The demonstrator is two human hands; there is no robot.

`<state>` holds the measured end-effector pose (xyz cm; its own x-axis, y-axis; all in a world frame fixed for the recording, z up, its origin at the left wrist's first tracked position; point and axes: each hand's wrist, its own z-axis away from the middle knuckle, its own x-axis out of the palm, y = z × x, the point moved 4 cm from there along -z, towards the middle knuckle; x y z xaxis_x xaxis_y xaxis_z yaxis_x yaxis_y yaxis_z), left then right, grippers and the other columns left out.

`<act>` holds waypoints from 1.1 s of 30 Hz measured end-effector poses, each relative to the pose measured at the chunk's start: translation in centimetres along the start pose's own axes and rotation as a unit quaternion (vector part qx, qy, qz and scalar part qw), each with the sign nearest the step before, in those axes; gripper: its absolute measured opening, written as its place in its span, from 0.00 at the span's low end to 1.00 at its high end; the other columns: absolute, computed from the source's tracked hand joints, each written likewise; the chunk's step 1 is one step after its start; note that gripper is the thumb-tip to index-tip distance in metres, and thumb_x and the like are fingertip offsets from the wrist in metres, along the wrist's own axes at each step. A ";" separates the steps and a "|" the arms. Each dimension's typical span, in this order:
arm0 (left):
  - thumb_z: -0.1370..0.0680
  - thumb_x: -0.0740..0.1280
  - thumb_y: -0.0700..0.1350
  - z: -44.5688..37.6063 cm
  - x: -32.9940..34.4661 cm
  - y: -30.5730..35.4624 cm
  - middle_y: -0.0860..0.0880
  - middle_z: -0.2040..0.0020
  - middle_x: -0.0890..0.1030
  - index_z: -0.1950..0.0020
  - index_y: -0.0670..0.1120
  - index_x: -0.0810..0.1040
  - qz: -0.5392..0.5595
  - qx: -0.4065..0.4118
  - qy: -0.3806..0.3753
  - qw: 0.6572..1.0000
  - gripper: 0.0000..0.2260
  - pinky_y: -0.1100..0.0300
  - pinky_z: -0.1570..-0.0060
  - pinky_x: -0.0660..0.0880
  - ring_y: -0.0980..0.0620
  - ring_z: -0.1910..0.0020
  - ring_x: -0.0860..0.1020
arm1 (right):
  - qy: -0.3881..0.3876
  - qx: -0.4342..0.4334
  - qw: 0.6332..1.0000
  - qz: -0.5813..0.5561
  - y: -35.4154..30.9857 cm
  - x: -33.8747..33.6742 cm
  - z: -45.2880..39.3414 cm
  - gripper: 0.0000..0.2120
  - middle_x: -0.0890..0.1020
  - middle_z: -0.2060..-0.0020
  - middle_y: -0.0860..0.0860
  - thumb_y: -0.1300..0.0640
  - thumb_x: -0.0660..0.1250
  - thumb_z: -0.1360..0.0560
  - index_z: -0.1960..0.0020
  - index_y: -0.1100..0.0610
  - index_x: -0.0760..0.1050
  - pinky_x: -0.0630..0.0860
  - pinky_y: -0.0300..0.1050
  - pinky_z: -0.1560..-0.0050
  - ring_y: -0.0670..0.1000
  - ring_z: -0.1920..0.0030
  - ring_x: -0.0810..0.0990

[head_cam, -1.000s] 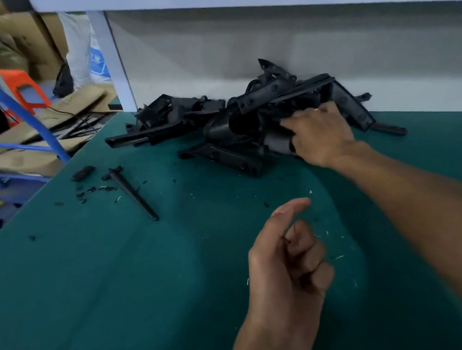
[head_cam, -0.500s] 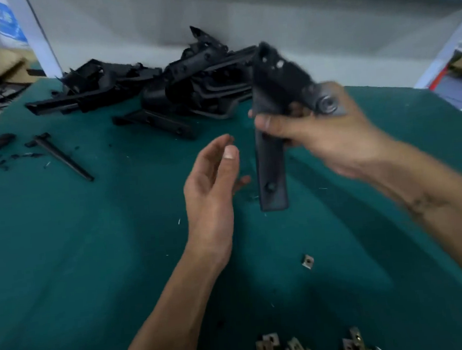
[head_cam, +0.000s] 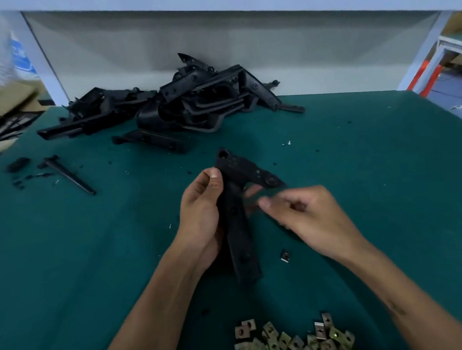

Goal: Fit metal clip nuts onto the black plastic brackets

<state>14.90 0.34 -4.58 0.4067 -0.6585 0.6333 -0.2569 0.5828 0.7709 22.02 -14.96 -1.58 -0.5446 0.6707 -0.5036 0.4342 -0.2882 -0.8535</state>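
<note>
1. Brass-toned square metal clip nuts (head_cam: 290,344) lie heaped at 6 o'clock on the green counter (head_cam: 65,257).
2. Left hand (head_cam: 203,218) grips an angled black plastic bracket (head_cam: 237,215) at centre; right hand (head_cam: 308,218), blurred, has curled fingers, contents unclear.
3. Heaped black brackets (head_cam: 180,104) sit at 12 o'clock.

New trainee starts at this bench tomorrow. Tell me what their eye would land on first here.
First, the black bracket at mid-table, gripped upright in the left hand, with the right hand beside it. Next, the pile of black brackets against the back wall. Then the heap of metal clip nuts at the near edge.
</note>
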 end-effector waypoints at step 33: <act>0.24 0.70 0.42 0.0 0.4 -0.2 0.49 0.62 0.66 0.53 0.44 0.70 -0.138 -0.035 -0.124 0.982 0.09 0.65 0.78 0.62 0.55 0.70 0.63 | 0.029 0.116 0.830 -0.545 4.0 0.2 -1.7 0.10 0.85 0.58 0.57 0.67 0.72 0.32 0.51 0.61 0.84 0.82 0.38 0.57 0.49 0.62 0.84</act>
<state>15.13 -0.08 -4.49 0.2249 -0.8860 0.4055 -0.1035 0.3920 0.9141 24.83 -14.81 -4.85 -0.4846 0.6495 0.5859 -0.4467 0.3921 -0.8042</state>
